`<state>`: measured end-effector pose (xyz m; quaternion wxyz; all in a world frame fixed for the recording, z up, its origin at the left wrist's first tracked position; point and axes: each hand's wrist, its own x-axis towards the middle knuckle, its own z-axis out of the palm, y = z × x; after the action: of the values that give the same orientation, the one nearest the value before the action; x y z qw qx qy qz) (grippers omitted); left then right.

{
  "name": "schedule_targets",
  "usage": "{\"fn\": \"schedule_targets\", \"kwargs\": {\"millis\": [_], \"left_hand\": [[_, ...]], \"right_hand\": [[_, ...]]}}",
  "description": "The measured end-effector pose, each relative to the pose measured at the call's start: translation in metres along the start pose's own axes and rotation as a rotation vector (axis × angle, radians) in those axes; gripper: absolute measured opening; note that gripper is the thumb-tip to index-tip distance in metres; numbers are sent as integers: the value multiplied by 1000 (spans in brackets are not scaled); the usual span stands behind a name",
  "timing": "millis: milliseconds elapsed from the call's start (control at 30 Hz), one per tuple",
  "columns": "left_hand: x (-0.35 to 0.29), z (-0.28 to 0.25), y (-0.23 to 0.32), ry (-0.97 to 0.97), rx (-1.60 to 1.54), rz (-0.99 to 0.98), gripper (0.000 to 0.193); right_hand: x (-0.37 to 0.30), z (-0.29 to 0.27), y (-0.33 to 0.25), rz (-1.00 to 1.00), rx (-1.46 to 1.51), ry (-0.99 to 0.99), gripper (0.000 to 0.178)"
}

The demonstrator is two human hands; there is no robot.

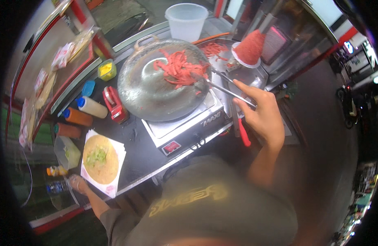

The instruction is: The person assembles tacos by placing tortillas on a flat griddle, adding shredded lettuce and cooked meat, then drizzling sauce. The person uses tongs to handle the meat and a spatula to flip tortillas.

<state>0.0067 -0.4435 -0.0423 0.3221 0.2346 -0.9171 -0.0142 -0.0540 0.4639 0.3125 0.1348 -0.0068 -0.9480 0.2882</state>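
My right hand (258, 108) is closed around a pair of metal tongs (228, 88). Their tips touch a pile of reddish meat strips (178, 69) on the right part of a large round griddle pan (140, 94). The pan sits on a silver gas stove (189, 127). At the lower left, my left hand (77, 183), in what looks like a clear plastic glove, is beside the white paper sheets (115, 180). A round flatbread (109, 164) topped with chopped greens (97, 156) lies on that paper. The left fingers are too small and blurred to make out.
Sauce bottles (92, 107), a red metal tool (114, 104) and a tub of greens (68, 151) line the left of the counter. A meat cone (249, 48) stands over a metal tray at the right. A red-handled knife (243, 133) hangs near the stove. Behind is a white bucket (186, 22).
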Motion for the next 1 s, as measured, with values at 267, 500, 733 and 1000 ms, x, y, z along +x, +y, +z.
{"fn": "schedule_targets", "kwargs": {"millis": [267, 500, 733, 1000], "left_hand": [[8, 4, 5, 17, 202, -96, 23], [14, -4, 19, 49, 217, -88, 21], [4, -9, 23, 91, 84, -88, 20], [13, -10, 18, -25, 324, 88, 19]], "right_hand": [[8, 24, 84, 180, 46, 397, 39], [60, 57, 115, 88, -82, 530, 37], [52, 66, 61, -28, 107, 485, 37], [36, 60, 4, -189, 228, 209, 43]]}}
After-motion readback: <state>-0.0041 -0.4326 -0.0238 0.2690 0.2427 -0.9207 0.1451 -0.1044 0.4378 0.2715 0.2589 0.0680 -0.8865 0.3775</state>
